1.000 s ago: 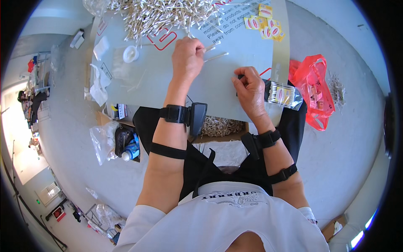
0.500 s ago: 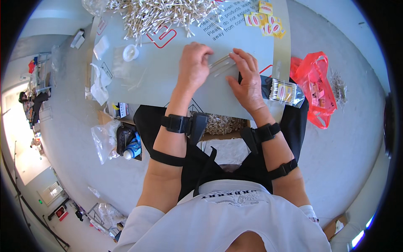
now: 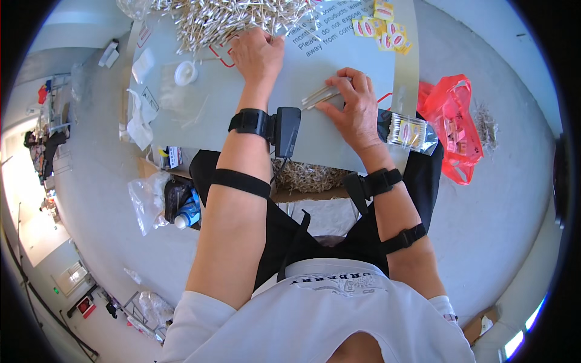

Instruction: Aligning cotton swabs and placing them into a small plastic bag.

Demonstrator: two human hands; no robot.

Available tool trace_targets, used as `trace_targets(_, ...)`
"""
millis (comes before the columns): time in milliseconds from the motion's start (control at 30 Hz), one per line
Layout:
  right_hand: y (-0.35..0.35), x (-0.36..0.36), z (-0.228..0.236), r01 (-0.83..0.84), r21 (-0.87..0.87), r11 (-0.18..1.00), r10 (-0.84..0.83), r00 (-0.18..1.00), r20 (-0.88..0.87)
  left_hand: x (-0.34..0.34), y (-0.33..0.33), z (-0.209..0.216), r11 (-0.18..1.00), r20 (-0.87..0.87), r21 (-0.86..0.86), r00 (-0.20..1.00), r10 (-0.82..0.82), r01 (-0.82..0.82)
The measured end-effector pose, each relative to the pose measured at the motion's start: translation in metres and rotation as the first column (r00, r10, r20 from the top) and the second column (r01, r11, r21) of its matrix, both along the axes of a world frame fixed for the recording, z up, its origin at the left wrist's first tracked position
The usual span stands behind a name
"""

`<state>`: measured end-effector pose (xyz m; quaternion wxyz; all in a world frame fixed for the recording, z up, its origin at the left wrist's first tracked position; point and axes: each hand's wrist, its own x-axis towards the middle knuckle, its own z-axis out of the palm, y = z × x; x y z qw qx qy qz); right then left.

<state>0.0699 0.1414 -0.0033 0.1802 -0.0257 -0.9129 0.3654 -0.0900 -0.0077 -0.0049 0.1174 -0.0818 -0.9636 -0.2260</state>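
A large heap of cotton swabs (image 3: 236, 18) covers the far left part of the table. At its near edge is my left hand (image 3: 259, 55), back up, with fingers curled down; the fingertips are hidden, so what they pinch does not show. My right hand (image 3: 357, 109) rests lower on the table, thumb and fingers closed around a few cotton swabs (image 3: 316, 97) that point left. Beside the right wrist lies a clear packet of cotton swabs (image 3: 408, 132) with a yellow label.
Small yellow cards (image 3: 387, 35) are piled at the far right of the table (image 3: 284, 130). A round white lid (image 3: 186, 73) and white tissue (image 3: 140, 118) are on the left. A red plastic bag (image 3: 451, 130) stands off the right edge. Under the table sits a box of swabs (image 3: 315, 179).
My left hand has moved away from the right one, up and left to the edge of the swab heap. The right hand stays nearly in place, its thumb now nearer the swabs.
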Motion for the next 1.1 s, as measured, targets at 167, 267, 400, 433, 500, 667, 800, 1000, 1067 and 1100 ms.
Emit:
trace_targets(167,-0.001,0.005,0.000,0.011,0.002,1.000,-0.011,1.000,-0.018,0.014,0.002,-0.002,0.999,0.107,0.048,0.994,0.014,-0.019)
trace_targets(267,-0.003,0.008,0.002,0.023,0.004,1.000,-0.023,1.000,-0.022,0.019,-0.001,0.001,0.997,0.153,0.061,0.988,0.036,-0.046)
trace_targets(400,-0.002,0.010,0.000,0.009,0.012,1.000,-0.009,1.000,-0.026,0.020,-0.007,0.009,0.998,0.162,-0.002,0.984,0.069,-0.070)
trace_targets(433,-0.001,0.011,0.000,-0.008,0.004,1.000,0.008,1.000,-0.030,0.021,-0.010,0.011,0.998,0.186,0.023,0.981,0.057,-0.062)
trace_targets(500,0.000,0.011,0.000,-0.023,-0.006,1.000,0.023,0.999,-0.034,0.021,-0.016,0.014,0.997,0.209,0.046,0.977,0.043,-0.054)
trace_targets(667,0.004,0.014,-0.001,-0.084,-0.005,0.996,0.084,0.996,-0.044,0.024,-0.019,0.016,0.997,0.266,0.075,0.964,0.012,-0.033)
trace_targets(800,0.002,0.013,0.000,-0.091,-0.004,0.996,0.091,0.995,-0.049,0.017,-0.021,0.012,0.989,0.235,0.112,0.969,0.070,-0.099)
trace_targets(1000,0.002,0.014,0.000,-0.087,-0.017,0.996,0.086,0.995,-0.047,0.011,-0.029,0.009,0.944,0.288,0.323,0.957,-0.035,-0.063)
trace_targets(1067,0.003,0.014,0.000,-0.093,-0.012,0.996,0.093,0.995,-0.037,0.014,-0.020,0.011,0.966,0.254,0.258,0.966,-0.040,-0.027)
trace_targets(1100,0.003,0.014,0.000,-0.092,-0.011,0.996,0.092,0.995,-0.037,0.015,-0.016,0.012,0.965,0.254,0.260,0.966,-0.042,-0.026)
